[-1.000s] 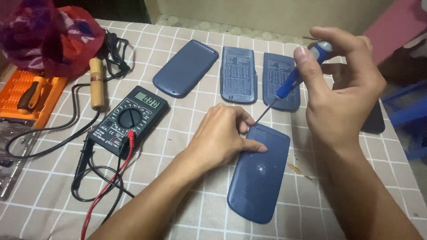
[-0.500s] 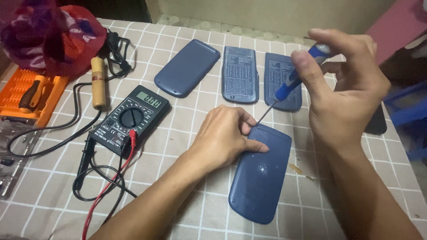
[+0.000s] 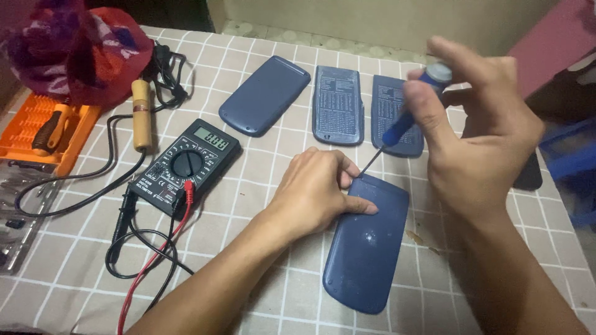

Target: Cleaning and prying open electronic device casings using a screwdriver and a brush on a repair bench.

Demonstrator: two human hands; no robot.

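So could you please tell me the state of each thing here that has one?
left hand: pressed flat on near blue case
right hand: gripping screwdriver
screwdriver: tilted, tip at the case's top edge
near blue case: lying flat, closed side up
multimeter: display lit, probe leads plugged in
soldering iron: lying on the cloth, unheld
orange bit tray: open

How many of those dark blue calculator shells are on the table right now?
4. Three in a row at the back: a plain cover, then two label-side-up backs. The fourth lies nearest, under the left hand. The right hand may hide more.
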